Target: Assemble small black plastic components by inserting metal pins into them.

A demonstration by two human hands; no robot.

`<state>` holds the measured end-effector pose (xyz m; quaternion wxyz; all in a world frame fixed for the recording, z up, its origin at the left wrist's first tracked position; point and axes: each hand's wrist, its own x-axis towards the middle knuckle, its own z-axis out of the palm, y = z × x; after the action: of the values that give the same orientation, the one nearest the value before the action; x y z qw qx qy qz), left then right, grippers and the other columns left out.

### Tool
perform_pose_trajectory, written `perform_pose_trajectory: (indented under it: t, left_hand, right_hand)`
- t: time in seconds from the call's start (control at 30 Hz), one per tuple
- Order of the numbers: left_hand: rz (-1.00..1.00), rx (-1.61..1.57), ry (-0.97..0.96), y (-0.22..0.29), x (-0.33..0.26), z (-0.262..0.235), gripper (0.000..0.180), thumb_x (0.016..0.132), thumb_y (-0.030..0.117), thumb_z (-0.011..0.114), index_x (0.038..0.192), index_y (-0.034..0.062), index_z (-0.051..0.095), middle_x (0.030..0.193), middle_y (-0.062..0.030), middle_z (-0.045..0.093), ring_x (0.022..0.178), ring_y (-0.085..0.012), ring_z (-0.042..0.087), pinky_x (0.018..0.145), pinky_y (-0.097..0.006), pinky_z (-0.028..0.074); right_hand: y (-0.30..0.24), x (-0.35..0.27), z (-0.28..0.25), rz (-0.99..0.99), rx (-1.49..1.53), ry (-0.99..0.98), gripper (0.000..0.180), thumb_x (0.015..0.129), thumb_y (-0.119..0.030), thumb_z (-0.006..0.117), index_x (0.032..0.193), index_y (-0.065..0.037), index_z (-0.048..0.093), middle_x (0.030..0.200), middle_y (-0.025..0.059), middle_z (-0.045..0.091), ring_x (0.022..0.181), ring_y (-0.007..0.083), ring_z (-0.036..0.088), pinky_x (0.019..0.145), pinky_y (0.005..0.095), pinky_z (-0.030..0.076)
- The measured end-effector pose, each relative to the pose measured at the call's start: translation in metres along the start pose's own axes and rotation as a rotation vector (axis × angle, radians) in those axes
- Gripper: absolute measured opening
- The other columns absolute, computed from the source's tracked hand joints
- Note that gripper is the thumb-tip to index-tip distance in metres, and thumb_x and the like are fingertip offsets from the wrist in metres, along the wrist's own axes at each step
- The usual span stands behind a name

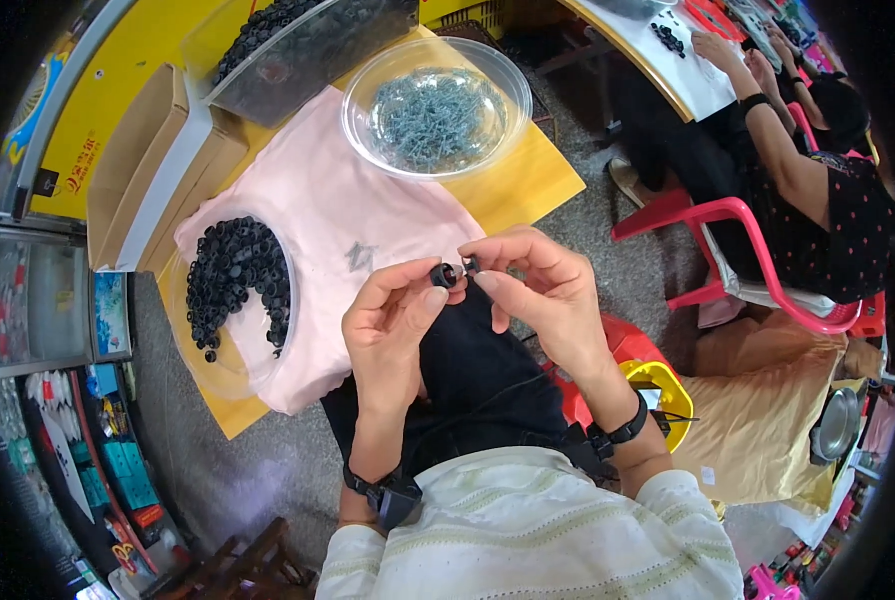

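My left hand (393,315) pinches a small black plastic ring (442,276) between thumb and fingertips. Close beside it, my right hand (543,290) grips another small black piece (472,265); the fingers partly cover it, and a bit of something light shows between the two pieces. Below them spreads a pink cloth (318,180), with a few grey metal pieces (361,257) lying on it. Left of my hands, many black plastic rings (233,270) fill part of a shallow clear tray (253,375). A clear round bowl (358,110) farther off holds a heap of thin grey metal pieces (436,115).
Beyond the cloth stand a cardboard box (158,170) and a clear bin (313,65) of black parts. At the right, a person (808,200) sits on a pink plastic chair (738,215) at another table. A yellow bucket (673,390) stands near my right forearm.
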<state>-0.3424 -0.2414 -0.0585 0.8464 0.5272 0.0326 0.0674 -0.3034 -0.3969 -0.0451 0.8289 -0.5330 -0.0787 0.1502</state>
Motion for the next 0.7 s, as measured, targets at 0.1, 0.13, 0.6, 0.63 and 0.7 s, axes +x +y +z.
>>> perform_pose_trajectory:
  t: [0.1, 0.13, 0.6, 0.63, 0.7]
  left_hand:
    - [-0.009, -0.011, 0.010, 0.0002, -0.0004, -0.0008, 0.024, 0.085, -0.001, 0.064, 0.108, -0.0051, 0.058, 0.099, -0.0140, 0.065, 0.089, -0.0191, 0.065, 0.084, -0.031, 0.053]
    - [-0.003, -0.013, 0.014, 0.0001, -0.0004, -0.0005, 0.024, 0.084, 0.000, 0.064, 0.108, -0.0050, 0.059, 0.099, -0.0135, 0.065, 0.088, -0.0187, 0.065, 0.083, -0.031, 0.053]
    - [0.017, 0.061, 0.012, 0.0010, -0.0018, -0.0036, 0.026, 0.083, -0.004, 0.064, 0.108, -0.0054, 0.059, 0.099, -0.0122, 0.065, 0.089, -0.0166, 0.064, 0.083, -0.027, 0.051]
    - [0.013, 0.080, 0.008, 0.0015, -0.0025, -0.0036, 0.026, 0.083, -0.004, 0.064, 0.108, -0.0055, 0.059, 0.099, -0.0123, 0.065, 0.089, -0.0167, 0.064, 0.083, -0.027, 0.051]
    - [0.018, 0.087, 0.006, 0.0017, -0.0022, -0.0031, 0.026, 0.083, -0.004, 0.065, 0.109, -0.0056, 0.059, 0.099, -0.0123, 0.065, 0.089, -0.0169, 0.064, 0.083, -0.027, 0.051]
  right_hand:
    - [-0.0033, -0.0009, 0.0044, -0.118, -0.171, -0.028, 0.021, 0.085, 0.001, 0.061, 0.106, 0.000, 0.064, 0.091, 0.0050, 0.062, 0.071, 0.0065, 0.059, 0.056, 0.0179, 0.047]
    - [-0.0040, -0.0003, 0.0045, -0.209, -0.345, -0.041, 0.022, 0.084, 0.002, 0.061, 0.106, 0.000, 0.065, 0.091, 0.0057, 0.062, 0.071, 0.0072, 0.059, 0.057, 0.0185, 0.047]
    - [0.0014, -0.0005, 0.0079, -0.083, -0.185, -0.007, 0.021, 0.086, -0.002, 0.062, 0.106, 0.003, 0.062, 0.093, 0.0063, 0.063, 0.081, 0.0109, 0.063, 0.059, 0.0205, 0.052]
    - [0.0007, -0.0007, 0.0065, -0.021, -0.112, -0.016, 0.020, 0.087, -0.002, 0.061, 0.106, 0.003, 0.062, 0.094, 0.0069, 0.064, 0.082, 0.0109, 0.063, 0.059, 0.0203, 0.052]
    - [0.0000, -0.0005, 0.0043, 0.041, -0.039, -0.025, 0.020, 0.087, -0.003, 0.061, 0.106, 0.003, 0.061, 0.095, 0.0075, 0.064, 0.083, 0.0109, 0.063, 0.058, 0.0200, 0.052]
